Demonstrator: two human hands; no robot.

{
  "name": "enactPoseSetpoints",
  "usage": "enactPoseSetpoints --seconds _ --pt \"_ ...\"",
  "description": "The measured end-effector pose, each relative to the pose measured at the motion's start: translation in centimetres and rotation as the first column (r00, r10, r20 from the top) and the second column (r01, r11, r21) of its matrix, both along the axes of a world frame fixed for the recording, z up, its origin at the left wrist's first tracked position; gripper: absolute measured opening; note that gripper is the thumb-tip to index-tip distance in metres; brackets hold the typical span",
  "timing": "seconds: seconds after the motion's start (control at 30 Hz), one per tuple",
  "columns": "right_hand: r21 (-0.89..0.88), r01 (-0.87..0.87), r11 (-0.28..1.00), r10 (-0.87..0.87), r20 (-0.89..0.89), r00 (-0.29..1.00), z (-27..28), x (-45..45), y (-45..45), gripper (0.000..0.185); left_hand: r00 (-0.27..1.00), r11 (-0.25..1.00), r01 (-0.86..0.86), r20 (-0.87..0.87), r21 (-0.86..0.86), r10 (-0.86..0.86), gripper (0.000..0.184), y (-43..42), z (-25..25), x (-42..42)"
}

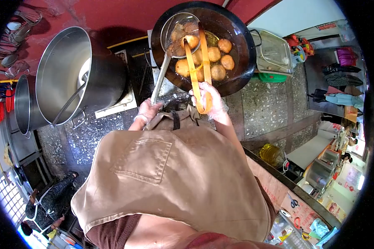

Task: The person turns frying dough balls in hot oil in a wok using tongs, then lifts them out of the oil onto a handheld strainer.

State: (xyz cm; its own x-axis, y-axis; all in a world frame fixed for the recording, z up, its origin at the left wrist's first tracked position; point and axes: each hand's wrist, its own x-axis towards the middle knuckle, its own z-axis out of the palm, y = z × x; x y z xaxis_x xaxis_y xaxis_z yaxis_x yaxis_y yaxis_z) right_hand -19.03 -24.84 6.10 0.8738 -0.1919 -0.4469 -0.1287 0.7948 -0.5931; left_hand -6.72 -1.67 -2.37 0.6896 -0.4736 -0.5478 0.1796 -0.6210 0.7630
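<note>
My left hand [148,110], in a clear plastic glove, is closed around the long handle of a wire-mesh skimmer [161,79]. The skimmer's round basket sits over the left part of a large dark wok [244,68]. My right hand [212,103], gloved too, grips yellowish tongs [205,62] near their bend. One tong arm's tip touches a golden fried ball [191,41] in the skimmer basket; the other arm's tip lies at the basket's right edge. Several more browned fried balls [218,72] lie in dark oil in the wok.
A tall steel pot [108,70] with a ladle inside stands left of the wok. To the right is a clear rectangular tray [274,56]. An oil jug [272,155] stands lower right. Another person [50,203] is at lower left. Whisks [29,16] hang at upper left.
</note>
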Motion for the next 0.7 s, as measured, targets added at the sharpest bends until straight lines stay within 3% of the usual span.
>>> enactPoseSetpoints --seconds 0.13,0.53,0.7 --pt "-0.020 0.019 1.000 -0.019 -0.005 1.000 1.2 0.4 0.7 0.035 1.000 1.000 0.001 -0.026 -0.029 -0.002 0.039 0.1 -0.7 0.1" --pt "-0.019 0.043 0.999 -0.044 -0.042 0.998 0.8 0.8 0.8 0.032 1.000 0.995 0.009 -0.019 -0.095 -0.011 0.035 -0.1 0.5 0.2" --pt "-0.038 0.012 0.999 -0.013 -0.048 0.999 2.5 0.7 2.0 0.028 0.984 0.976 -0.095 -0.166 -0.196 0.063 0.028 -0.5 1.0 0.0"
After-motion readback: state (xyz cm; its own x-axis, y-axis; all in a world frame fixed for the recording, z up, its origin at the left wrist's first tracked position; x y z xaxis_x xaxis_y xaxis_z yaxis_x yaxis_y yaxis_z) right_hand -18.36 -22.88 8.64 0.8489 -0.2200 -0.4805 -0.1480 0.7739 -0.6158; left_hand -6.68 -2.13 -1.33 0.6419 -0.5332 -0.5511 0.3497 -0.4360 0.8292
